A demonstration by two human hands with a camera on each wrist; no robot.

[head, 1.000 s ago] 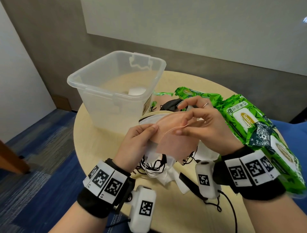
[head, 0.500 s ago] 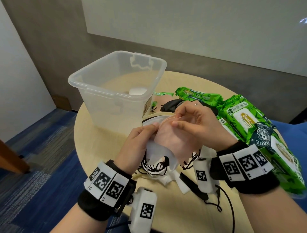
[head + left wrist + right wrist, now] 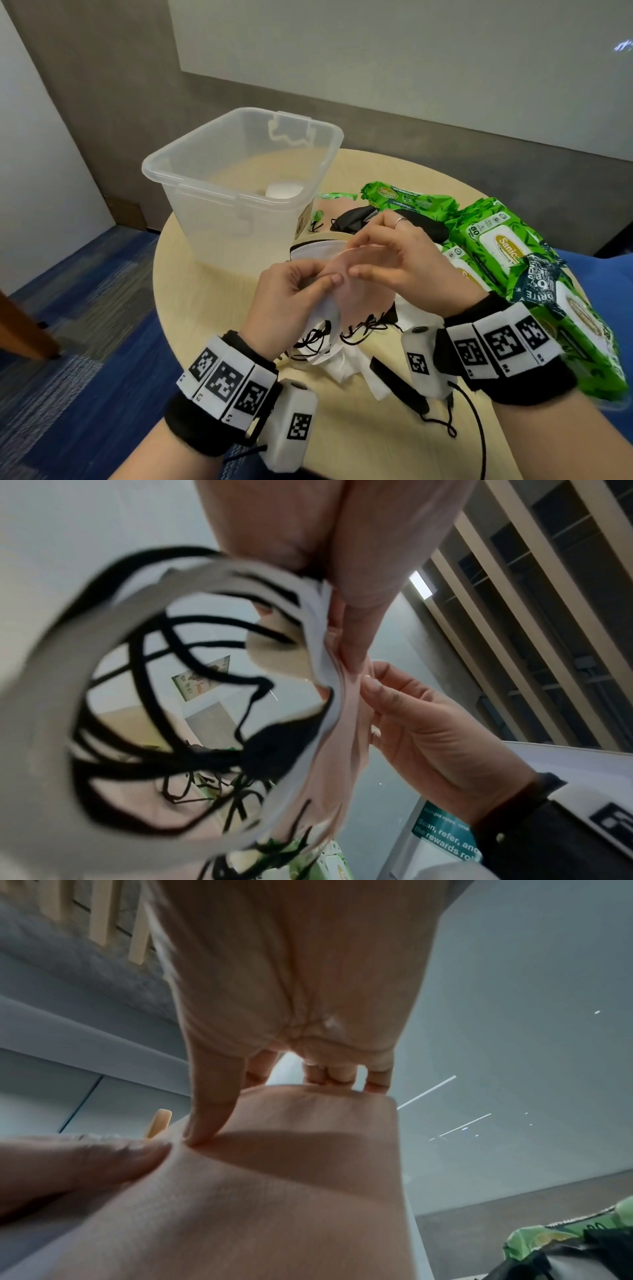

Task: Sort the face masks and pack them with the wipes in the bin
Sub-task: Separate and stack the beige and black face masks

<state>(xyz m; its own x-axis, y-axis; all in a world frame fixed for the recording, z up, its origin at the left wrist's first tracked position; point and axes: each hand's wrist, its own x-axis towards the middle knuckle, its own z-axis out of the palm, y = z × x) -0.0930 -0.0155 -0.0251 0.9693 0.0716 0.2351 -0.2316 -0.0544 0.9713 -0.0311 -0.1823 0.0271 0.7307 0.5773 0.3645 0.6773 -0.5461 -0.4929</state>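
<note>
The round pale-wood surface (image 3: 212, 308) carries everything. At about ten o'clock on it stands the clear plastic bin (image 3: 219, 205), open-topped, with something white showing low inside it. From one to four o'clock lie the green wipes packs (image 3: 493, 246), overlapping one another, the nearest reaching the right edge. Near the middle sits a heap of white face masks (image 3: 329, 356) with tangled black ear loops, and a black mask (image 3: 352, 219) lies beyond it, just beside the bin. Above the heap both hands hold one pink mask (image 3: 363, 291): the left hand (image 3: 291, 301) pinches its left edge between thumb and curled fingers, and the right hand (image 3: 407, 267) pinches its upper edge, thumb pressed to the fabric. A ring (image 3: 399, 221) shows on one right finger.
</note>
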